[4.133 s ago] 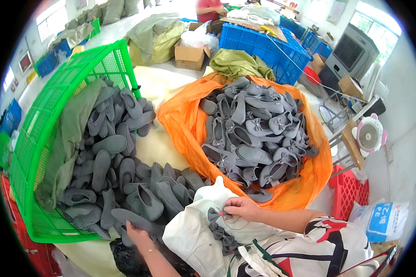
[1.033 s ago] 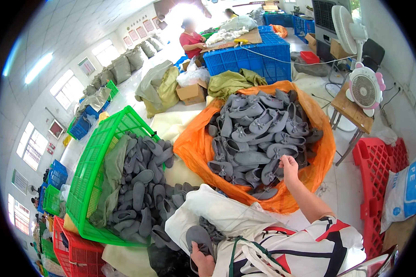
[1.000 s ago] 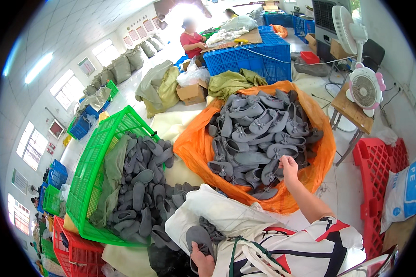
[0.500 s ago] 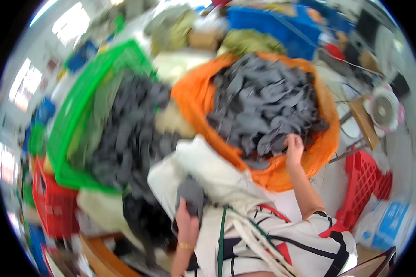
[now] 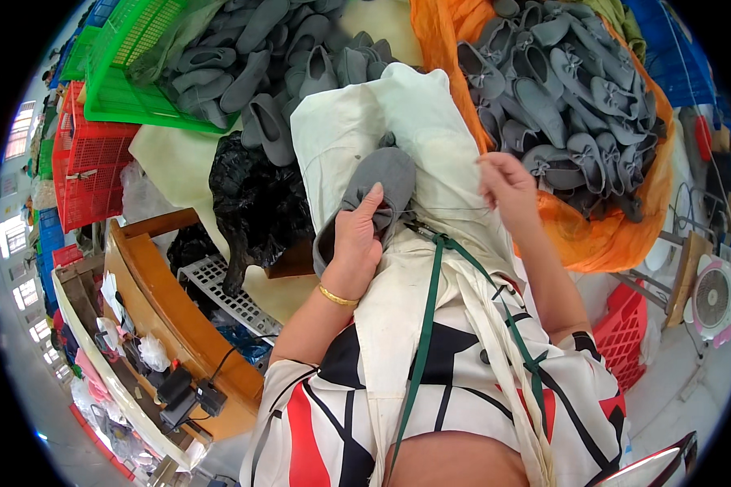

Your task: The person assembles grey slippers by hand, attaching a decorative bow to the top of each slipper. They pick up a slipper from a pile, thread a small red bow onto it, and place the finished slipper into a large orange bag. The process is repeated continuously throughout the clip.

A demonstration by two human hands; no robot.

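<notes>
My left hand is closed around a grey fabric slipper, thumb pressed on its upper. The slipper rests over the off-white cloth on my lap, its sole partly turned up. From the slipper a thin dark thread runs across to my right hand, which is raised beside it with fingers pinched. Whether a needle sits between those fingertips is too small to tell. At the right, an orange sack holds many grey slippers, some with small bows.
A green crate with more grey slippers stands far left, above a red crate. A black plastic bag lies left of my lap, near a wooden drawer cabinet. At right are a red basket and a small fan.
The view has tilted down toward my lap. My right hand has come back from over the orange sack, nearer to the slipper. My left hand keeps its hold on the slipper.
</notes>
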